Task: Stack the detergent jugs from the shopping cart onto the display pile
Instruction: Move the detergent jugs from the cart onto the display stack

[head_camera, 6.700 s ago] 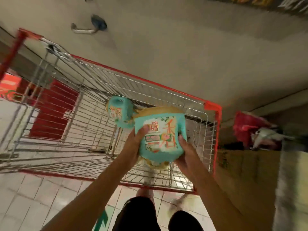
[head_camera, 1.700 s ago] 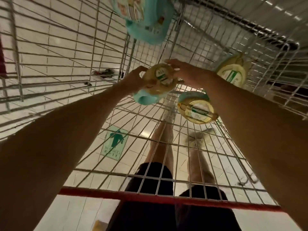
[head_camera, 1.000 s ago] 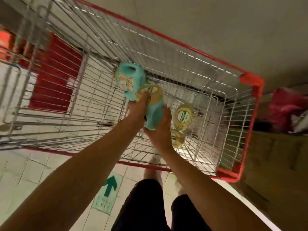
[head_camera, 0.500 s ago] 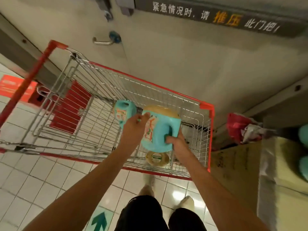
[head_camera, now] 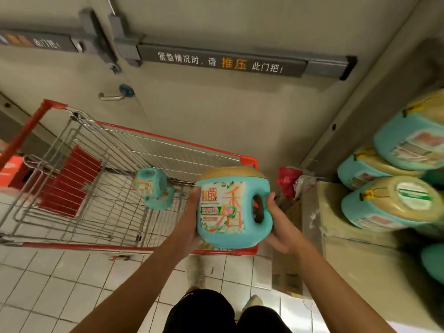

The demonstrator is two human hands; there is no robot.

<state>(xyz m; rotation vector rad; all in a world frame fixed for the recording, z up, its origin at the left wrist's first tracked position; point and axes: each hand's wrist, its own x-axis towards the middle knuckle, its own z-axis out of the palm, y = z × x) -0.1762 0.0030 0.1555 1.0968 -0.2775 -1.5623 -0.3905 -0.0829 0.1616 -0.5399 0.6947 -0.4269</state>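
Observation:
I hold a teal detergent jug [head_camera: 230,207] with a gold cap upright above the right end of the red wire shopping cart [head_camera: 168,140]. My left hand [head_camera: 192,219] grips its left side and my right hand [head_camera: 276,224] grips the handle side and bottom. Another teal jug [head_camera: 152,186] lies inside the cart against its far wall. The display pile of jugs [head_camera: 394,200] lies at the right on a cardboard-covered base [head_camera: 355,260], several jugs on their sides, blurred.
A grey emergency exit door with a push bar [head_camera: 223,62] and a lever handle [head_camera: 113,96] stands behind the cart. A red bag [head_camera: 288,180] sits between cart and pile. White floor tiles lie below; my legs show at the bottom.
The jug has risen out of the cart and shifted right toward the pile, turned label-forward. My view has swung right, bringing the display pile into sight.

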